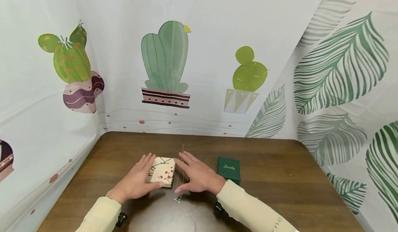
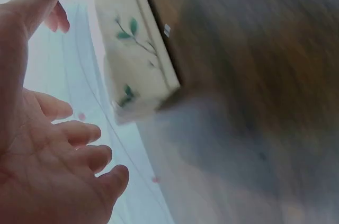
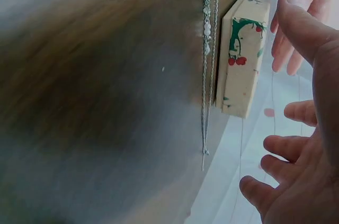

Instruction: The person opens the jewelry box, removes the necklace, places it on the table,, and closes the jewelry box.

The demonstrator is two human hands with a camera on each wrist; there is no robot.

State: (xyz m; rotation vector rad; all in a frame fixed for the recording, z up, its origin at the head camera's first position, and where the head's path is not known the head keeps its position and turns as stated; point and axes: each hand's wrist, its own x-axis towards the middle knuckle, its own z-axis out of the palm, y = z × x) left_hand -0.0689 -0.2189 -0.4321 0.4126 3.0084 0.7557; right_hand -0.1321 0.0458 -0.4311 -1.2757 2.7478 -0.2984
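Two bare hands reach over a dark wooden worktop (image 1: pixel 273 194); take twelve o'clock as its far edge. The left hand (image 1: pixel 133 182) is at nine o'clock of a cream floral box (image 1: pixel 163 171), the right hand (image 1: pixel 200 176) at three. Fingers on both hands are extended and slightly apart, gripping nothing; in the wrist views they appear clear of the box. A silver necklace (image 3: pixel 206 28) lies stretched out just beside the box at three o'clock, partly beneath the right hand, its pendant (image 1: pixel 178 199) towards five and its thin end between one and two. Farther off at three sits a green box (image 1: pixel 228 168) lettered "Jewelry".

Handling the floral box well probably means light, even pressure from nine and three together, with the right fingers kept off the chain so that it does not drag or kink.

From the head view, the left hand covers the box's nine o'clock edge and the right hides a stretch of chain. The pendant's shape is too small to make out, and the right wrist view cuts it off. Motion blurs the worktop in the left wrist view. Neither box's contents can be seen.
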